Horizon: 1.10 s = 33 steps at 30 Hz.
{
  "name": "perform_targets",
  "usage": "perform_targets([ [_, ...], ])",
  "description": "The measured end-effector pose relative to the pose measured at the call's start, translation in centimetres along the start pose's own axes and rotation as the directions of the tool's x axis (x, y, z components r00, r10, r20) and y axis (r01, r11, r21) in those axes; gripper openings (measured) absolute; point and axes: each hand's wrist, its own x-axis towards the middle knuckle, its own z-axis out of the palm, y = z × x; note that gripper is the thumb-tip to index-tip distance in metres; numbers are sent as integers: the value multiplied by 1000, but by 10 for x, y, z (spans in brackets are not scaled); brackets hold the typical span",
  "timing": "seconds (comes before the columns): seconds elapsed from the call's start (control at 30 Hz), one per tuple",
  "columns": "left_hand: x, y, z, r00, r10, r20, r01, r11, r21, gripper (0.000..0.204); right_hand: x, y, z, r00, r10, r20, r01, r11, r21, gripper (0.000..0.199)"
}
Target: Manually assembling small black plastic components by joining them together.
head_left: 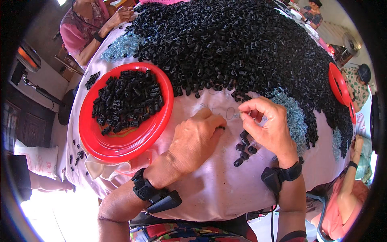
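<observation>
My left hand (195, 139) is closed in front of me, with the end of a small black plastic part (221, 128) showing at its fingers. To its right, my right hand (267, 124) pinches thumb and forefinger together; whatever they hold is too small to make out. Just below that hand, several short black tubular parts (240, 148) lie loose on the pale pink cloth (193, 193). A heap of small silvery-blue pieces (291, 111) lies beside my right hand, partly hidden by it.
A great pile of black parts (234, 44) covers the table's far side. At left stands a red plate (151, 139) of black pieces, near another silvery-blue heap (123, 46). Other people sit round the table, one's hand (122, 15) at the far left. A second red plate (338, 82) stands right.
</observation>
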Motion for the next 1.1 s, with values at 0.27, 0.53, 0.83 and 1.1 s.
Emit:
perform_targets([
  [0.27,2,13,3,994,-40,-101,31,995,-92,12,0,3,-5,999,28,29,-28,1000,12,9],
  [0.53,24,34,36,993,12,121,-30,989,147,15,1,8,-6,996,88,-9,-87,995,40,10],
  [0.83,23,40,38,994,-75,80,78,997,-30,19,0,10,-7,998,54,-14,-53,997,53,8],
  [1.1,9,16,33,995,36,-95,-68,931,-358,23,2,8,-11,996,86,-7,-83,974,211,12],
])
